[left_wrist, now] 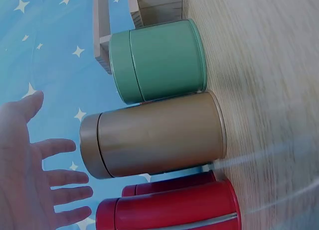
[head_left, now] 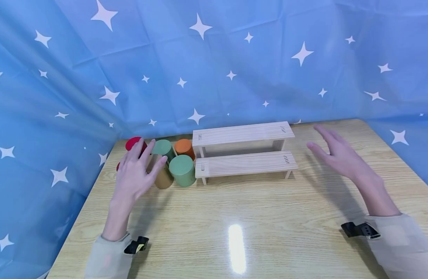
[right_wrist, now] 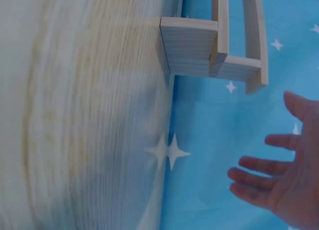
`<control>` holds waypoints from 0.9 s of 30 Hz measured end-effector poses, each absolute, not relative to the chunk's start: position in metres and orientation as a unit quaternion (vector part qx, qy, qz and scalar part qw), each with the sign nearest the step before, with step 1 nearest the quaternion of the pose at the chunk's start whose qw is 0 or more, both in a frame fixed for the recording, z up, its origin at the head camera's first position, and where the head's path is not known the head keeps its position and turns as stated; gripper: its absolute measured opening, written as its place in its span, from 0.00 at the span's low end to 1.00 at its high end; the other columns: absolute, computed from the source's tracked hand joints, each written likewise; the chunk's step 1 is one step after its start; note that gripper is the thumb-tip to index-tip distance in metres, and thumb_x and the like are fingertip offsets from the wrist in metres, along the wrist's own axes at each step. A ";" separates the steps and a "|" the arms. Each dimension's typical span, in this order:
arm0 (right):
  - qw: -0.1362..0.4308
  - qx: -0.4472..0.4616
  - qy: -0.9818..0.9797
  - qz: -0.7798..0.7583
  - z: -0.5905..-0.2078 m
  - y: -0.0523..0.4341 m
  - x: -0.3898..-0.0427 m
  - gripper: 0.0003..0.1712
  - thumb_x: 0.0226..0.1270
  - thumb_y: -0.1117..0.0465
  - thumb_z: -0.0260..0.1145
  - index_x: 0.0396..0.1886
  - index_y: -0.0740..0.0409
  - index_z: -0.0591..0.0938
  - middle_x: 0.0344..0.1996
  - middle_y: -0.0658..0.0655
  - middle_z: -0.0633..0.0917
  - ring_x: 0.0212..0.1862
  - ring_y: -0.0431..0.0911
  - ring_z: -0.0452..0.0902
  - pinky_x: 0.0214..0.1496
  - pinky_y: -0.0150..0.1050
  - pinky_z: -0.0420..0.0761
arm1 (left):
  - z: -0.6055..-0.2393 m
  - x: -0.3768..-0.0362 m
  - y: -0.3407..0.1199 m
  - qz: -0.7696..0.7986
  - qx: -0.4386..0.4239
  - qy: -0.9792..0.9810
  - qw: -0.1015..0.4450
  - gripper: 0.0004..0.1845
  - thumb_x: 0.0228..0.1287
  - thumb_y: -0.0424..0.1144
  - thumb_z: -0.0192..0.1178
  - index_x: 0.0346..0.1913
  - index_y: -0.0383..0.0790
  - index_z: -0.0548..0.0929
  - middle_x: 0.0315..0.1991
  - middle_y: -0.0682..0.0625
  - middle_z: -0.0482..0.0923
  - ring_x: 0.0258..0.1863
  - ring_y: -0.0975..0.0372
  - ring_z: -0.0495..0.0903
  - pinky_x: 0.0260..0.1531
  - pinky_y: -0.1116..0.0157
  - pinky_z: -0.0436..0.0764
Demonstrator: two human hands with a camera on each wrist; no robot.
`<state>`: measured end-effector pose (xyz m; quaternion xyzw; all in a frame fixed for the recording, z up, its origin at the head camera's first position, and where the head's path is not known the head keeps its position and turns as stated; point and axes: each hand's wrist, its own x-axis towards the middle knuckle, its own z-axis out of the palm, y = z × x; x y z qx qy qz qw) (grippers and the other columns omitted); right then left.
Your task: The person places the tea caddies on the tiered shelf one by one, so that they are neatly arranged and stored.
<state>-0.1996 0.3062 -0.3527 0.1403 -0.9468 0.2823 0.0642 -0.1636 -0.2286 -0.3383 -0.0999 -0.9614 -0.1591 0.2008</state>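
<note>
My left hand [head_left: 135,174] hovers with spread fingers over a cluster of lidded round canisters and holds none. In the left wrist view, its fingertips point at the lid of a tall brown canister [left_wrist: 159,135], a small gap apart. Beside that stands a shorter green canister [head_left: 182,170]; behind are another green canister [head_left: 162,146] and an orange canister [head_left: 184,147]. Red canisters [left_wrist: 174,210] at the left are partly hidden by the hand in the head view. My right hand [head_left: 342,157] floats, fingers extended, right of a two-step wooden stand [head_left: 241,135], touching nothing.
The wooden stand's lower step [head_left: 246,164] sits in front of its higher one, near the back of the wood-grain table [head_left: 186,232]. A blue curtain [head_left: 214,66] with white stars hangs behind and at the left. Light glares on the tabletop's front.
</note>
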 end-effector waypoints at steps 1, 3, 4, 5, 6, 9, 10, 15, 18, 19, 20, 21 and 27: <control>0.062 0.142 -0.945 0.287 -0.354 0.305 -0.200 0.38 0.69 0.47 0.51 0.72 0.45 0.47 0.67 0.67 0.55 0.63 0.68 0.52 0.54 0.68 0.55 | -0.339 -0.163 -0.230 -0.164 -0.100 -0.959 0.207 0.35 0.60 0.65 0.46 0.68 0.53 0.62 0.68 0.41 0.55 0.64 0.44 0.56 0.58 0.40 0.54; 0.056 0.147 -0.941 0.298 -0.355 0.302 -0.201 0.37 0.69 0.47 0.52 0.72 0.49 0.49 0.65 0.69 0.58 0.60 0.68 0.58 0.52 0.66 0.60 | -0.340 -0.163 -0.232 -0.171 -0.102 -0.955 0.218 0.35 0.60 0.64 0.48 0.67 0.50 0.64 0.66 0.40 0.59 0.62 0.43 0.60 0.56 0.40 0.57; 0.053 0.150 -0.939 0.303 -0.357 0.300 -0.201 0.37 0.69 0.48 0.52 0.72 0.51 0.50 0.64 0.69 0.60 0.58 0.67 0.61 0.51 0.65 0.62 | -0.341 -0.163 -0.233 -0.174 -0.101 -0.954 0.222 0.35 0.60 0.63 0.49 0.66 0.49 0.65 0.65 0.40 0.60 0.61 0.42 0.61 0.55 0.40 0.57; 0.050 0.153 -0.938 0.307 -0.358 0.299 -0.202 0.37 0.69 0.48 0.52 0.72 0.52 0.51 0.62 0.70 0.62 0.57 0.67 0.63 0.50 0.64 0.64 | -0.341 -0.163 -0.235 -0.177 -0.101 -0.952 0.227 0.35 0.59 0.63 0.50 0.65 0.48 0.66 0.64 0.40 0.62 0.60 0.42 0.62 0.54 0.40 0.58; 0.046 0.156 -0.936 0.313 -0.359 0.297 -0.202 0.37 0.68 0.49 0.53 0.71 0.53 0.52 0.61 0.70 0.63 0.56 0.67 0.64 0.50 0.64 0.65 | -0.342 -0.163 -0.236 -0.179 -0.101 -0.951 0.230 0.35 0.59 0.62 0.51 0.65 0.47 0.67 0.63 0.40 0.62 0.59 0.43 0.62 0.54 0.41 0.58; 0.037 0.162 -0.931 0.326 -0.361 0.293 -0.203 0.36 0.69 0.50 0.53 0.71 0.56 0.53 0.59 0.71 0.66 0.53 0.66 0.68 0.50 0.63 0.66 | -0.343 -0.162 -0.240 -0.181 -0.097 -0.951 0.231 0.36 0.58 0.62 0.53 0.64 0.45 0.67 0.62 0.40 0.63 0.58 0.43 0.63 0.54 0.40 0.59; 0.034 0.165 -0.929 0.330 -0.362 0.292 -0.204 0.35 0.69 0.50 0.52 0.70 0.57 0.53 0.59 0.71 0.66 0.53 0.66 0.68 0.50 0.63 0.67 | -0.343 -0.162 -0.242 -0.181 -0.094 -0.952 0.228 0.36 0.57 0.62 0.53 0.64 0.44 0.66 0.61 0.40 0.63 0.58 0.43 0.63 0.54 0.40 0.59; 0.014 0.166 -0.924 0.345 -0.366 0.286 -0.205 0.34 0.70 0.50 0.51 0.70 0.59 0.54 0.60 0.69 0.65 0.53 0.63 0.70 0.51 0.60 0.69 | -0.345 -0.160 -0.247 -0.181 -0.081 -0.956 0.214 0.37 0.58 0.61 0.53 0.66 0.44 0.64 0.61 0.39 0.63 0.57 0.44 0.63 0.52 0.39 0.61; 0.005 0.163 -0.924 0.346 -0.367 0.283 -0.205 0.34 0.70 0.49 0.51 0.70 0.58 0.55 0.60 0.68 0.67 0.53 0.62 0.70 0.51 0.59 0.69 | -0.346 -0.159 -0.250 -0.183 -0.077 -0.957 0.213 0.36 0.59 0.59 0.53 0.65 0.42 0.64 0.60 0.38 0.63 0.56 0.44 0.64 0.49 0.39 0.64; 0.004 0.162 -0.924 0.346 -0.368 0.282 -0.205 0.34 0.70 0.49 0.51 0.70 0.58 0.55 0.58 0.69 0.68 0.53 0.62 0.70 0.50 0.59 0.70 | -0.346 -0.159 -0.251 -0.184 -0.075 -0.957 0.212 0.35 0.59 0.58 0.53 0.65 0.42 0.64 0.60 0.38 0.63 0.56 0.44 0.64 0.48 0.39 0.65; 0.002 0.161 -0.924 0.346 -0.368 0.282 -0.205 0.34 0.70 0.49 0.51 0.70 0.58 0.55 0.57 0.69 0.70 0.52 0.62 0.71 0.50 0.58 0.70 | -0.346 -0.158 -0.252 -0.185 -0.073 -0.957 0.213 0.35 0.59 0.57 0.53 0.65 0.42 0.64 0.60 0.38 0.63 0.55 0.45 0.65 0.47 0.39 0.66; 0.000 0.159 -0.925 0.345 -0.369 0.281 -0.205 0.34 0.70 0.48 0.51 0.69 0.58 0.55 0.55 0.69 0.71 0.52 0.62 0.71 0.50 0.58 0.70 | -0.347 -0.158 -0.253 -0.186 -0.071 -0.957 0.212 0.35 0.59 0.57 0.53 0.65 0.41 0.64 0.59 0.38 0.64 0.55 0.45 0.65 0.47 0.40 0.66; -0.021 0.151 -0.927 0.343 -0.373 0.277 -0.207 0.34 0.70 0.46 0.50 0.69 0.57 0.56 0.50 0.68 0.75 0.48 0.60 0.75 0.48 0.56 0.72 | -0.349 -0.158 -0.260 -0.190 -0.052 -0.960 0.197 0.35 0.58 0.55 0.54 0.65 0.42 0.63 0.60 0.38 0.63 0.54 0.45 0.65 0.44 0.40 0.70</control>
